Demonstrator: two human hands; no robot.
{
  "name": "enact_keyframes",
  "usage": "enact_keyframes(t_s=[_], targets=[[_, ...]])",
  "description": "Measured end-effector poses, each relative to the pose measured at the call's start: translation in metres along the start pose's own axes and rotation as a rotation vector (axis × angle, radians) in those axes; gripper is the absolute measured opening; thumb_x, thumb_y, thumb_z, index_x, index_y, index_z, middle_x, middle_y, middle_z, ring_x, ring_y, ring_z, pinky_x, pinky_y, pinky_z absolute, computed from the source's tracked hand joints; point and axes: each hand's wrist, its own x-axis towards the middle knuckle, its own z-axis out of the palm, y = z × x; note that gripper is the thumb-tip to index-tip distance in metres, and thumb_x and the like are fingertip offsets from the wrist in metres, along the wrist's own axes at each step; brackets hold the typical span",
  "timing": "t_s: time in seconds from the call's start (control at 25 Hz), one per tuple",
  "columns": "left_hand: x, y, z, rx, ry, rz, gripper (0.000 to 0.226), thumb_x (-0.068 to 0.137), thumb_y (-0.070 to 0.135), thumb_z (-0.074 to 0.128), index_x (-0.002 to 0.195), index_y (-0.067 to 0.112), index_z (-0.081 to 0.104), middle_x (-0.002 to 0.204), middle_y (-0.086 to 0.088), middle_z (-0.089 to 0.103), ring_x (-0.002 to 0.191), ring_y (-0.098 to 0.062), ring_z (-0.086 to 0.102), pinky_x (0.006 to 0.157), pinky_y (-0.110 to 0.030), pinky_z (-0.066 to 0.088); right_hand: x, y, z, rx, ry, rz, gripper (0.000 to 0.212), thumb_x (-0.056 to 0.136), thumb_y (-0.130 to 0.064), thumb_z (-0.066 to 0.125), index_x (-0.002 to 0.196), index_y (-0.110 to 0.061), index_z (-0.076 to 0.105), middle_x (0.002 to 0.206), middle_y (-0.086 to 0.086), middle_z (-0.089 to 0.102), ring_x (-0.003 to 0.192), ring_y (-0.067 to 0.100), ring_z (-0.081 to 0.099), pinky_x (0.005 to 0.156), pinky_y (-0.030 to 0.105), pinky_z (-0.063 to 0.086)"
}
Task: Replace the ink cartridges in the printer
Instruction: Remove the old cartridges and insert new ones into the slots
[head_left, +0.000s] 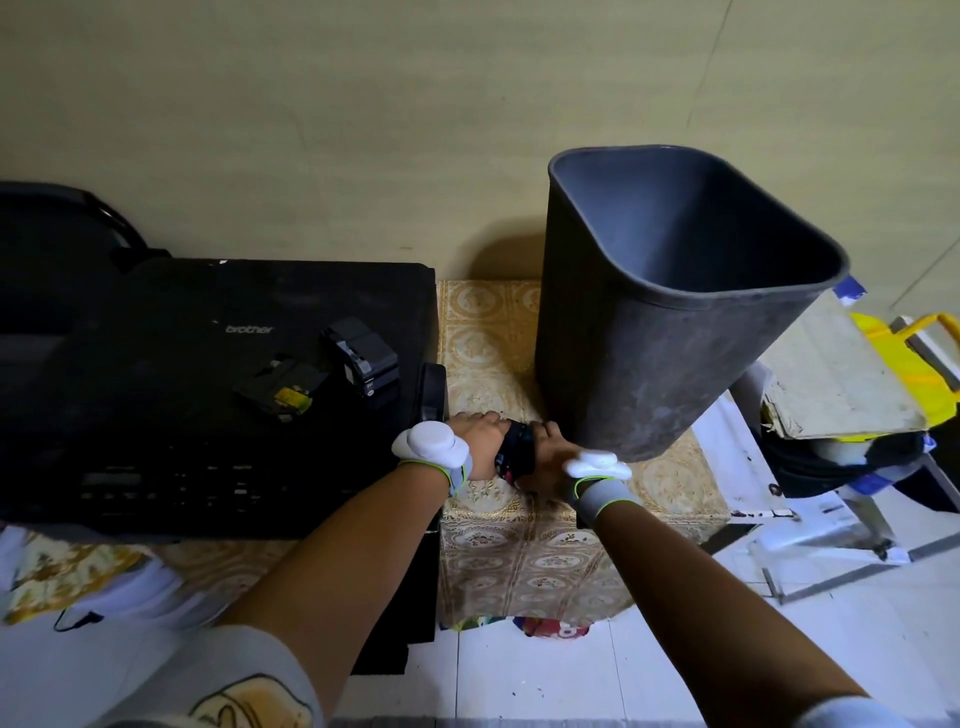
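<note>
Both hands meet over the patterned cloth (519, 540) between the printer (208, 395) and the grey bin (675, 291). Left hand (480, 434) and right hand (545, 452) both curl their fingers round one small dark object (514, 454), pressed between them; likely an ink cartridge or its wrapper, though too dark and covered to name with certainty. Fingertips mostly hidden, so the exact pinch cannot be made out. Two more cartridges (332, 369) lie on the printer lid, up and to the left of the left fingers, well apart from them; one shows a yellow label. The bin stands just beyond the right fingers, mouth tilted toward the camera. Judgement: step in hand looks like opening or splitting the held piece before it goes into the printer or the bin. To do it well, hold the body steady with one hand and let the other pull, keep fingers off any contacts or ink port, work low over the cloth so drips land there, and drop waste straight into the bin.
</note>
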Motion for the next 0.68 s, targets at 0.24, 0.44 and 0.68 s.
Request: enact_keyframes(t_s=[0.24, 0.44, 0.68], targets=[[-0.001, -0.002, -0.005, -0.079, 0.001, 0.001, 0.063, 0.09, 0.023, 0.058, 0.145, 0.009, 0.032, 0.146, -0.013, 0.038, 0.131, -0.031, 0.045, 0.108, -0.039, 0.038, 0.0, -0.003, 0.001, -0.012, -0.016, 0.005, 0.074, 0.082, -0.032, 0.064, 0.14, -0.006, 0.026, 0.149, 0.018, 0.02, 0.133, 0.038, 0.033, 0.106, 0.045, 0.037], [-0.006, -0.002, -0.009, -0.1, 0.0, 0.009, 0.069, 0.088, 0.023, 0.061, 0.147, 0.007, 0.029, 0.149, -0.014, 0.034, 0.133, -0.03, 0.042, 0.109, -0.039, 0.039, -0.005, -0.003, -0.001, 0.017, -0.018, 0.022, 0.085, 0.073, -0.036, 0.073, 0.139, -0.004, 0.03, 0.148, 0.019, 0.021, 0.13, 0.039, 0.037, 0.105, 0.044, 0.038], [-0.02, -0.005, -0.021, -0.1, -0.014, 0.008, 0.075, 0.087, 0.021, 0.063, 0.149, 0.008, 0.023, 0.151, -0.013, 0.031, 0.136, -0.031, 0.039, 0.109, -0.039, 0.04, -0.028, -0.003, -0.018, -0.091, -0.024, 0.06, 0.105, 0.048, -0.067, 0.07, 0.132, -0.017, 0.031, 0.134, 0.001, 0.02, 0.112, 0.032, 0.054, 0.095, 0.047, 0.048]])
